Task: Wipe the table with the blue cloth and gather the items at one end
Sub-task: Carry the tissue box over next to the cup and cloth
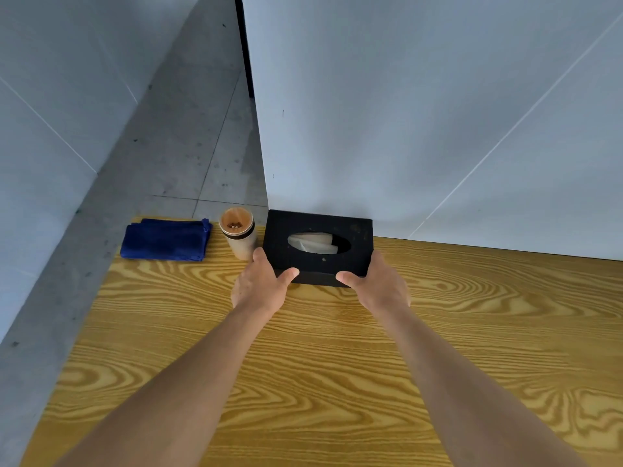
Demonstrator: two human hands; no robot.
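Note:
A black tissue box (pixel 317 264) with a white tissue in its oval slot sits at the far edge of the wooden table (pixel 337 365), against the wall. My left hand (pixel 261 284) grips its left end and my right hand (pixel 377 284) grips its right end, thumbs on the front face. A wooden toothpick holder (pixel 237 235) stands just left of the box, nearly touching my left fingers. The folded blue cloth (pixel 167 239) lies at the far left corner, untouched.
A white wall (pixel 438 129) rises right behind the box. The table's left edge drops to a grey tiled floor (pixel 188 146). Bare wood stretches to the right and towards me.

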